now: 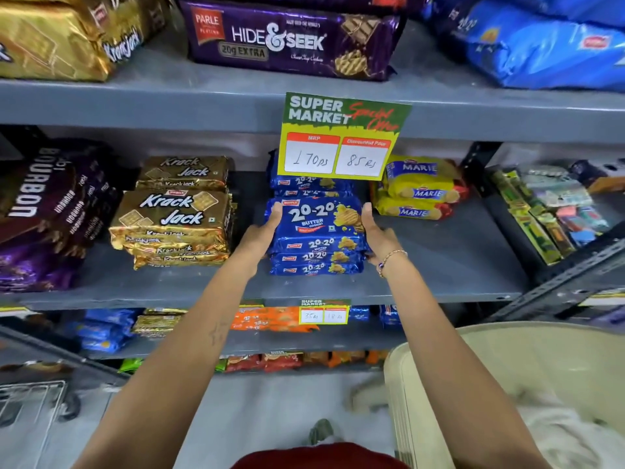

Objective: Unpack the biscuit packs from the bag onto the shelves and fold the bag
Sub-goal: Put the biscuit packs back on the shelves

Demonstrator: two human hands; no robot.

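Note:
A stack of blue 20-20 butter cookie packs stands on the middle grey shelf, with more of the same packs behind it. My left hand presses flat against the stack's left side. My right hand, with a bead bracelet at the wrist, presses against its right side. Both hands clamp the stack between them. A cream-coloured bag sits open at the lower right, below my right forearm; I cannot see what is inside it.
Gold Krack Jack packs lie left of the blue stack, yellow Marie packs right of it, dark Bourbon packs far left. A price sign hangs from the shelf above. Lower shelves hold more packs.

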